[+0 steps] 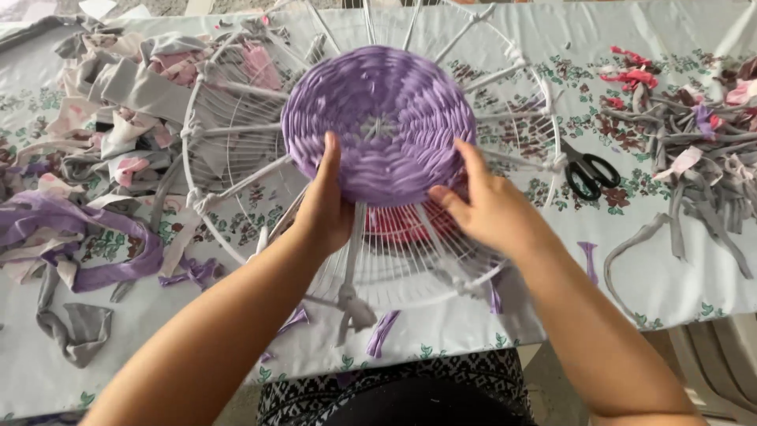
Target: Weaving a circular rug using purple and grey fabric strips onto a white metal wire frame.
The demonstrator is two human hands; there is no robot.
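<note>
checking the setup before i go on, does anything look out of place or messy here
Mostly the clutter: fabric strips lie in loose heaps on both sides of the table, and a few purple scraps hang at its near edge. The scissors lie open beside the wire frame. The purple woven disc itself looks even.

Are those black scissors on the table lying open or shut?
Shut, as far as I can tell. The scissors lie flat on the floral tablecloth, their handle loops close together; the blades are partly hidden behind the white wire frame.
</note>
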